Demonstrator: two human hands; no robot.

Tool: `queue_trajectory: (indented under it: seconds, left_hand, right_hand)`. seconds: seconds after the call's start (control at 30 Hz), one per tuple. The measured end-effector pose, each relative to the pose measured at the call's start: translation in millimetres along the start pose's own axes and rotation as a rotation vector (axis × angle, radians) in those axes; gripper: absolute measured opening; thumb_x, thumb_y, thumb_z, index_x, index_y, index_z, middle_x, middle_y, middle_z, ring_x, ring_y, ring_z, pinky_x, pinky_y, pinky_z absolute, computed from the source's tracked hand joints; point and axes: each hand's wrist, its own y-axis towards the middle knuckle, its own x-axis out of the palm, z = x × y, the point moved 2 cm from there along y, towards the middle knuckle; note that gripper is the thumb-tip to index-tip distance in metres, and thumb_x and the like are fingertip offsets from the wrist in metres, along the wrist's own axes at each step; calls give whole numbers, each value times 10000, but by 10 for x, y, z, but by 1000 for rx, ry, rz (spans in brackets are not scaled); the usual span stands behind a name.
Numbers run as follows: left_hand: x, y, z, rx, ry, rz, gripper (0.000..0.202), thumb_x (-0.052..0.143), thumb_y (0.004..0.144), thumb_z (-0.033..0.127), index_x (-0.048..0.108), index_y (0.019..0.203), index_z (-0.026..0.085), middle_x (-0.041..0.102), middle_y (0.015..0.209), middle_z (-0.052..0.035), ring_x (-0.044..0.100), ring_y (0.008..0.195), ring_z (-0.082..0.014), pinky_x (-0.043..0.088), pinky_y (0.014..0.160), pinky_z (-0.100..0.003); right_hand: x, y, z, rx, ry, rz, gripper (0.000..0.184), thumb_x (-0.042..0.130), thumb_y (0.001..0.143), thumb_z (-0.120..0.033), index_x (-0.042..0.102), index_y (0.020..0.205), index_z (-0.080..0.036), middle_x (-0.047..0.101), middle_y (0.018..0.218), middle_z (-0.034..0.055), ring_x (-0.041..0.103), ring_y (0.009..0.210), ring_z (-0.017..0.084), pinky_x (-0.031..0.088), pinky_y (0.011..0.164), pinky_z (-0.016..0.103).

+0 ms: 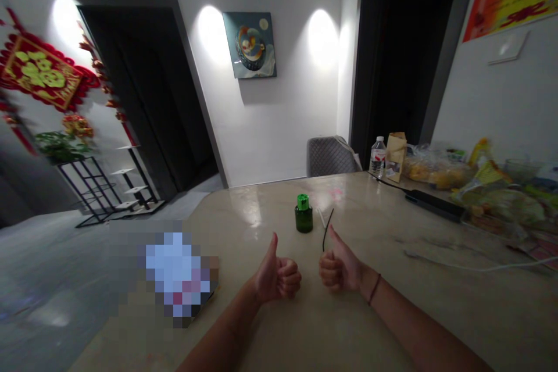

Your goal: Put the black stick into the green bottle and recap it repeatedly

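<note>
My left hand (276, 276) and my right hand (339, 266) hover side by side over a beige table (305, 325), each curled into a fist with the thumb pointing up. Neither hand holds anything. A dark cord circles my right wrist. Just beyond the hands stands a small dark green bottle (303, 214) with a bright green cap. A thin black stick (326, 229) and a thin white stick (321, 218) lie on the table right of the bottle, close to my right thumb.
A blurred-out object (174, 270) lies at the table's left edge. Along the right wall sit a water bottle (377, 157), a paper bag (396, 156), food bags (436, 170), a black power strip (433, 204) and a white cable (479, 267). A grey chair (330, 155) stands at the far end.
</note>
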Motion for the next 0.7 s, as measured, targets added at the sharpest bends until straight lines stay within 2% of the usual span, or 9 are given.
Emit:
queue_trajectory:
  seconds: [0.13, 0.23, 0.4, 0.47, 0.53, 0.6, 0.7]
  left_hand:
    - [-31, 82, -72, 47, -45, -36, 707, 53, 590, 849, 198, 394, 185, 173, 413, 55, 122, 380, -44, 73, 381, -197]
    - [-64, 129, -70, 148, -66, 4, 704, 72, 613, 838, 186, 381, 182, 167, 393, 57, 133, 363, -41, 60, 379, -195]
    - [-17, 211, -115, 287, 9, 186, 671, 175, 695, 772, 176, 356, 193, 126, 346, 68, 121, 334, -40, 70, 376, -211]
    - [15, 250, -148, 324, 77, 288, 646, 264, 715, 728, 207, 363, 190, 154, 341, 69, 129, 327, -40, 71, 377, -215]
    - [18, 280, -172, 374, 134, 443, 591, 335, 724, 672, 241, 388, 193, 176, 348, 74, 145, 325, -46, 88, 377, -223]
    - [-4, 294, -185, 407, 221, 614, 539, 337, 744, 617, 273, 406, 201, 190, 354, 76, 159, 327, -56, 122, 384, -232]
    - [-39, 275, -169, 466, 461, 861, 506, 303, 771, 569, 306, 420, 205, 231, 365, 62, 239, 367, -78, 205, 432, -246]
  right_hand:
    - [3, 43, 62, 24, -19, -8, 748, -109, 619, -802, 259, 367, -201, 247, 304, -39, 195, 282, 65, 156, 313, 197]
    - [-3, 0, 9, -37, -13, 11, 737, -49, 642, -807, 253, 355, -199, 241, 294, -42, 194, 275, 62, 155, 319, 198]
    - [-98, -82, -137, -287, 20, 235, 676, -4, 653, -808, 145, 355, -220, 150, 279, -71, 142, 272, 52, 149, 320, 201]
    - [-151, -89, -162, -341, -7, 321, 660, 16, 658, -807, 127, 360, -228, 134, 276, -77, 126, 266, 51, 131, 311, 207]
    - [-206, -77, -170, -363, -68, 431, 647, 69, 682, -793, 134, 368, -231, 147, 281, -79, 123, 265, 50, 114, 304, 210]
    - [-269, -59, -183, -408, -175, 619, 624, 180, 722, -750, 165, 380, -228, 181, 293, -82, 133, 267, 46, 113, 305, 208]
    - [-350, -23, -256, -551, -441, 967, 537, 385, 742, -623, 267, 409, -219, 265, 313, -79, 220, 278, 50, 191, 329, 207]
